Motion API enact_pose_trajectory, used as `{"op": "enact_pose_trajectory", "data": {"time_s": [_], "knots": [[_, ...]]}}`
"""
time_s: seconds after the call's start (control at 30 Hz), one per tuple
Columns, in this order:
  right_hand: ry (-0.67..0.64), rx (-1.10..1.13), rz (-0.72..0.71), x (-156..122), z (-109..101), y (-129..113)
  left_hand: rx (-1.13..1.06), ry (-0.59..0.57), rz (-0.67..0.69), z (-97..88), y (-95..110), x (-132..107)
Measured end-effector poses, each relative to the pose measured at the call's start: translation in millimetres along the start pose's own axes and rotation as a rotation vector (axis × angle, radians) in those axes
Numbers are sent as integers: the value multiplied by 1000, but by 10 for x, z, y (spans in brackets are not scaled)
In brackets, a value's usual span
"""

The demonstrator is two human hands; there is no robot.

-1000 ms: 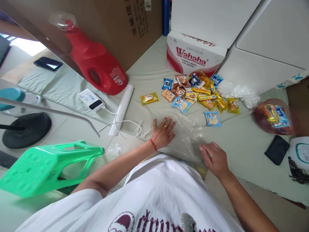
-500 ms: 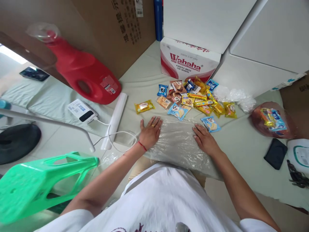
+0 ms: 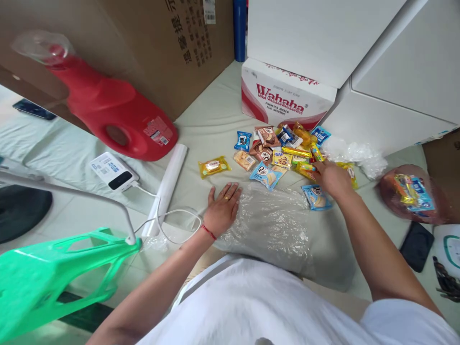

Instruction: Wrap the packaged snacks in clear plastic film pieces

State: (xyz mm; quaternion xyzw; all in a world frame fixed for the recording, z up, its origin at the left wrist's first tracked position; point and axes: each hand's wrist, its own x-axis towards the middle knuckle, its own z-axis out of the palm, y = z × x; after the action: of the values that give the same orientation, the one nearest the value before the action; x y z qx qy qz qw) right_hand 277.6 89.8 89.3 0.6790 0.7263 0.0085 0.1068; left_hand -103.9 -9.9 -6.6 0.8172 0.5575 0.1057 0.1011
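A clear plastic bag [image 3: 271,225] lies flat on the cloth in front of me. My left hand [image 3: 222,207] rests palm down on its left edge, fingers stretched out and holding nothing. My right hand [image 3: 335,179] is at the right side of a heap of wrapped snacks, fingers drawn together on a yellow-wrapped snack stick [image 3: 316,152]; the fingertips are partly hidden. Around it lie blue packets [image 3: 266,175], brown packets [image 3: 266,136] and another yellow stick [image 3: 296,152]. A single blue packet [image 3: 316,197] sits below my right wrist, and a yellow packet [image 3: 214,166] lies apart on the left.
Behind the heap stands a Wahaba-style printed carton [image 3: 283,98]. Crumpled clear plastic [image 3: 359,151] and a reddish bowl [image 3: 391,191] with snacks are to the right. On the left are a red jug [image 3: 122,115], white roll [image 3: 167,187], power bank [image 3: 112,171] with cable and green stool [image 3: 53,268].
My right hand has lifted off the plastic bag's right side and reached forward to the snack heap. My left hand stays flat on the bag. The view has shifted slightly.
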Motion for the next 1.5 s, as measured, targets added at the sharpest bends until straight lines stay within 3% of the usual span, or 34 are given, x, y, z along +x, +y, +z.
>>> {"op": "enact_pose_trajectory", "data": {"time_s": [0.1, 0.17, 0.3, 0.4, 0.5, 0.6, 0.7, 0.8, 0.9, 1.0, 1.17, 1.3, 1.4, 1.5], "knots": [[134, 18, 22, -56, -73, 1, -3, 8, 5, 5, -3, -4], [205, 35, -40, 105, -113, -95, 5, 7, 5, 8, -7, -5], [129, 50, -196, 586, -103, -371, 15, -3, 11, 7, -15, -6], [101, 55, -206, 654, -89, -353, 8, -4, 10, -2, -9, -8], [189, 76, -63, 529, -107, -28, 0, -4, 5, -17, 3, -10], [219, 159, 211, 520, -88, 311, -4, -9, 0, -32, 12, -10], [41, 178, 372, 679, 7, 361, -7, -7, -2, -42, 15, -8], [-113, 113, 372, 814, 110, 225, -14, -11, 0, -41, 16, -6], [-93, 106, 373, 771, 169, 201, -18, -5, 3, -31, 13, -8], [-71, 130, 385, 597, 178, 324, -18, 3, 5, -16, 8, -11], [70, 198, 362, 467, 138, 291, -12, 5, 10, 8, 0, -9], [-35, 192, 363, 621, 106, 37, -15, 12, 16, 21, -4, -6], [-111, 192, 417, 617, 37, 17, -25, 10, 10, 16, 8, -6], [16, 208, 454, 333, -82, 143, -37, 4, -5, -3, 33, -8]]}}
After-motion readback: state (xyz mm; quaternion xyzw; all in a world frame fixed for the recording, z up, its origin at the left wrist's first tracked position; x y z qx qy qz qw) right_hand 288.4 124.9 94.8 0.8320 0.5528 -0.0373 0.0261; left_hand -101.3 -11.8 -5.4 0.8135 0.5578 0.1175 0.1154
